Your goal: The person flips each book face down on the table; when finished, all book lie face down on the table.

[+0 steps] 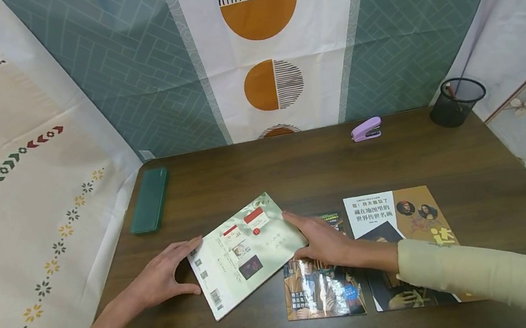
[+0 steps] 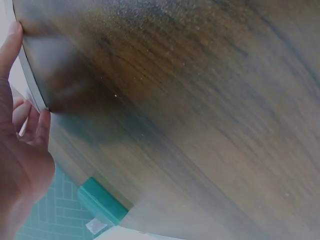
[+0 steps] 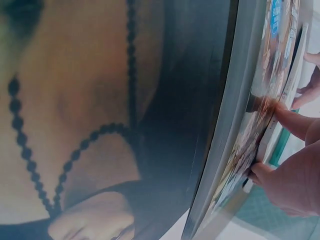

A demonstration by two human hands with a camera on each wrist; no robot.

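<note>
A pale green magazine (image 1: pixel 225 257), barcode at one corner, lies slanted between the two hands. At its left end, my left hand (image 1: pixel 167 273) holds the edge, thumb spread from the fingers; in the left wrist view, fingers (image 2: pixel 44 131) bend at its corner. My right hand (image 1: pixel 325 239) grips the opposite edge between thumb and fingers, also seen from the side in the right wrist view. Below that hand is a glossy magazine (image 1: pixel 325 294), partly hidden. The right forearm crosses a larger printed book (image 1: pixel 371 208) with white and orange parts and a dark portrait.
A green case (image 1: pixel 150 201) lies at the table's left edge. Toward the back are a purple stapler (image 1: pixel 366 129) and a black mesh pen holder (image 1: pixel 455 108). Patterned cloths hang behind and along both sides of the brown table (image 1: pixel 268 169).
</note>
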